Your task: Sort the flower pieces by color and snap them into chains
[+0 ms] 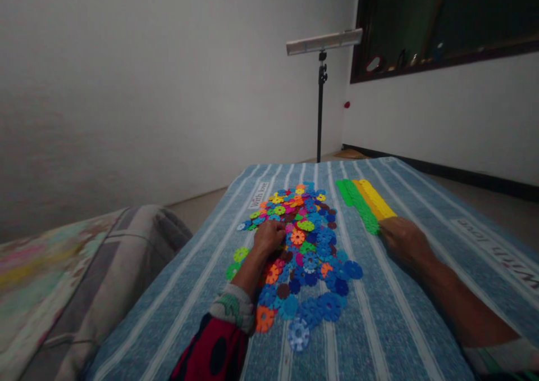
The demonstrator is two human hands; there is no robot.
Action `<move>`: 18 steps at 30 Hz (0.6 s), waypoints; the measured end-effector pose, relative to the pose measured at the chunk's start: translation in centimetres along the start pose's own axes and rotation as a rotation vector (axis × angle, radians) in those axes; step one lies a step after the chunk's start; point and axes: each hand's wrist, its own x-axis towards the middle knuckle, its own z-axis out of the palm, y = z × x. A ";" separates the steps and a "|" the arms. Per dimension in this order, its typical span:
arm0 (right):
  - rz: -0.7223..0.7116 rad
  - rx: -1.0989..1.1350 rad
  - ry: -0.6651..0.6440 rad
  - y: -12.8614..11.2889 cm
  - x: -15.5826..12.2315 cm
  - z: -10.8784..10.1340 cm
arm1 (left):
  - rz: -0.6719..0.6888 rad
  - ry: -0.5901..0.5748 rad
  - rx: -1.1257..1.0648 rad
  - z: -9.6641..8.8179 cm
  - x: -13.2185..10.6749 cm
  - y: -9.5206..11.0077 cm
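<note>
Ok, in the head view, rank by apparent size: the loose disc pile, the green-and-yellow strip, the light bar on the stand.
1. loose disc pile
2. green-and-yellow strip
3. light bar, though it stands farther off, so its place against the strip is unsure.

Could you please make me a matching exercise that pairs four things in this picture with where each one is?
Things:
1. left hand
2. right hand
3. lamp stand
4. grey bedding

Places:
A. at the near end of the green and yellow rows
B. behind the far edge of the striped cloth
C. on the pile of coloured discs
D. left of the striped cloth

Pairs: 1-C, 2-A, 3-B, 4-D.
</note>
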 end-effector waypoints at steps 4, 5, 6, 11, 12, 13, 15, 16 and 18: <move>-0.045 0.027 0.011 -1.5 0.1 0.1 | 0.018 0.001 0.038 0.5 -0.2 1.1; -0.050 0.039 0.009 -1.8 0.1 0.1 | 0.013 0.006 0.050 0.6 -0.2 1.4; -0.054 0.050 0.005 -2.1 0.1 0.1 | 0.006 0.013 0.059 0.7 -0.2 1.7; -0.071 0.065 -0.007 -2.8 0.3 -0.1 | -0.032 -0.006 -0.055 0.9 0.4 2.5; -0.077 0.063 -0.010 -2.8 0.3 -0.1 | -0.040 -0.021 -0.093 1.0 0.5 2.5; -0.084 0.062 -0.011 -2.9 0.3 -0.2 | -0.048 -0.034 -0.125 1.1 0.7 2.5; -0.096 0.062 -0.003 -3.0 0.4 -0.2 | -0.059 -0.044 -0.169 1.3 1.1 2.4; -0.101 0.066 0.005 -3.1 0.4 -0.2 | -0.067 -0.044 -0.191 1.4 1.2 2.3; -0.106 0.079 0.017 -3.3 0.4 -0.2 | -0.083 -0.040 -0.239 1.7 1.4 2.2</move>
